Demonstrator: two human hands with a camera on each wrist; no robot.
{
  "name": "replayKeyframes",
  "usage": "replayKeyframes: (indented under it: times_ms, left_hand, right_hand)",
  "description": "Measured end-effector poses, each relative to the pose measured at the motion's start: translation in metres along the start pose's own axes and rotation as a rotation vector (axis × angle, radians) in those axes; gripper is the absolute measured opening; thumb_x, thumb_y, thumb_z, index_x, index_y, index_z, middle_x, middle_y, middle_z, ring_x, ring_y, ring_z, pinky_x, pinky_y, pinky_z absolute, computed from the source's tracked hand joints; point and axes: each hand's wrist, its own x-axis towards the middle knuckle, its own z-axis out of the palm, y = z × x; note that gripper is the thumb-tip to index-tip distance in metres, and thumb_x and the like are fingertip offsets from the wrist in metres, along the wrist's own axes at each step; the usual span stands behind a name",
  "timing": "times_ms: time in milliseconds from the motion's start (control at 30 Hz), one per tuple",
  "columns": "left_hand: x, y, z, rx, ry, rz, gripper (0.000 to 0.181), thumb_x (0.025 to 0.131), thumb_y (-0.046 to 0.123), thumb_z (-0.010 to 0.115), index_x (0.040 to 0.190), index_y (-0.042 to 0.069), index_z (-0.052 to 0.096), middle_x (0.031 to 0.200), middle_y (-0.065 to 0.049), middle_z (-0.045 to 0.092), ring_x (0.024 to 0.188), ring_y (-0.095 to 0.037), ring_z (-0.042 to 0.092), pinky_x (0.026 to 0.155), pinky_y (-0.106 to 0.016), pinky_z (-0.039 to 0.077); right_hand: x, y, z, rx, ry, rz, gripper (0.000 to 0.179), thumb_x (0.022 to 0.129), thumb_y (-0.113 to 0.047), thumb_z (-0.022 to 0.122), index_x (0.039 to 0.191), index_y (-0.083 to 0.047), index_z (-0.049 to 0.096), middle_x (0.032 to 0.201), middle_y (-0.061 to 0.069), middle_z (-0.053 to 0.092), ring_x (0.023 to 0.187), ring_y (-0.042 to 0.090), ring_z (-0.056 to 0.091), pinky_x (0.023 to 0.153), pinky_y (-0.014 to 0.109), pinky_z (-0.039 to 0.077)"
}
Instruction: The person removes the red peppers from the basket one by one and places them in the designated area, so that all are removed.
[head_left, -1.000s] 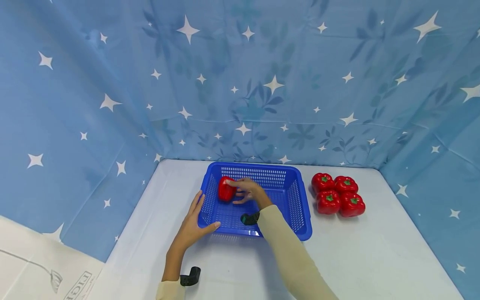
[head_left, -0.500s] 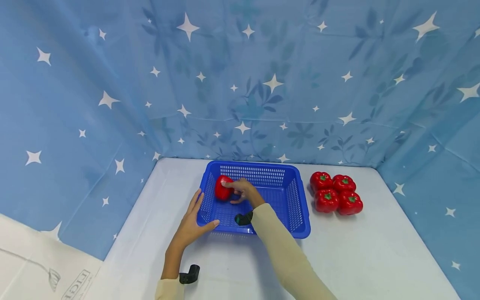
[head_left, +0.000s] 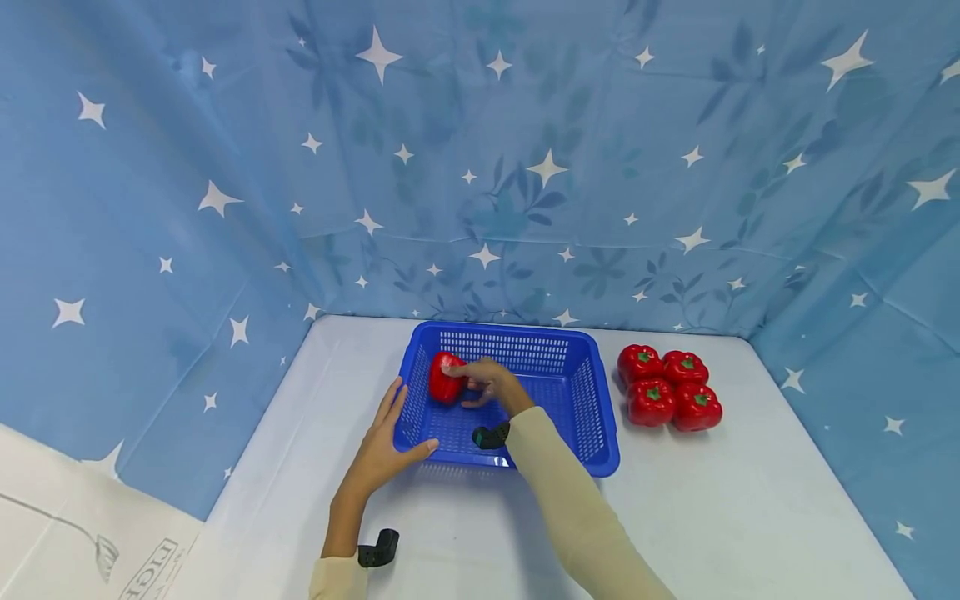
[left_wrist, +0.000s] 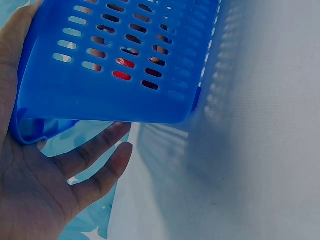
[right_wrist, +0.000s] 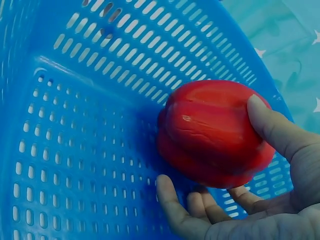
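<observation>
A red bell pepper [head_left: 446, 379] lies on its side in the left part of a blue slotted plastic basket [head_left: 525, 461]. My right hand [head_left: 491, 382] holds this pepper, thumb across its skin and a finger beneath. In the right wrist view the pepper [right_wrist: 212, 132] is by the basket wall, while other fingers of the hand [right_wrist: 265, 192] stick out past it. My left hand [head_left: 382, 454] is spread round the basket's near left corner, fingers along the left side and thumb over the front rim. Seen from the left wrist, those fingers [left_wrist: 97, 187] are extended.
Several red bell peppers [head_left: 670, 389] with green stems sit in a cluster right of the basket. They stand on a white table [head_left: 720, 508]. Behind and at the sides hangs a blue curtain [head_left: 480, 167] with white stars.
My right hand and the bell pepper have shifted slightly left inside the basket since a second ago, then stayed nearly still. The left hand keeps its place at the corner.
</observation>
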Motion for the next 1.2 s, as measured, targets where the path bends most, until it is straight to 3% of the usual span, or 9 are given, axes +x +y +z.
replayKeyframes:
  times_ms: [267,467,600,933,1200]
  left_hand:
    - [-0.001,0.0,0.0,-0.014,0.002,0.017,0.107,0.077,0.059,0.073,0.158,0.024,0.012,0.166,0.006,0.002,0.15,-0.04,0.017,0.107,-0.069,0.03]
    - [-0.003,-0.003,0.001,0.004,0.003,0.022,0.107,0.078,0.058,0.072,0.158,0.019,0.013,0.167,0.002,0.002,0.149,-0.043,0.017,0.106,-0.068,0.031]
    - [-0.003,-0.002,0.001,0.006,0.007,0.014,0.108,0.077,0.059,0.072,0.158,0.022,0.013,0.166,0.005,0.001,0.15,-0.042,0.016,0.107,-0.069,0.029]
    - [-0.002,0.001,0.001,-0.005,0.004,0.022,0.107,0.078,0.058,0.073,0.158,0.023,0.011,0.167,0.003,0.001,0.15,-0.042,0.015,0.108,-0.07,0.027]
    - [-0.002,-0.002,0.002,0.012,0.016,0.017,0.107,0.077,0.058,0.073,0.158,0.022,0.013,0.167,0.002,0.002,0.149,-0.043,0.016,0.107,-0.069,0.029]
  right_hand:
    - [-0.006,0.001,-0.006,0.056,-0.075,0.003,0.08,0.084,-0.023,0.077,0.144,0.001,0.03,0.144,0.026,0.04,0.129,0.042,0.045,0.088,0.051,0.057]
    - [-0.006,0.003,-0.012,0.103,-0.164,-0.011,0.075,0.086,-0.021,0.075,0.144,0.001,0.033,0.145,0.024,0.041,0.133,0.044,0.043,0.09,0.052,0.056]
    - [-0.006,0.002,-0.016,0.12,-0.185,-0.037,0.074,0.087,-0.019,0.074,0.145,-0.001,0.032,0.147,0.023,0.039,0.135,0.046,0.039,0.092,0.057,0.053]
    - [-0.009,-0.001,-0.021,0.027,-0.188,-0.117,0.07,0.086,-0.017,0.074,0.143,-0.007,0.035,0.146,0.019,0.041,0.133,0.044,0.04,0.09,0.057,0.054]
    - [-0.013,-0.005,-0.021,-0.016,-0.252,-0.163,0.071,0.087,-0.018,0.072,0.146,-0.01,0.033,0.145,0.017,0.042,0.132,0.041,0.041,0.086,0.054,0.057]
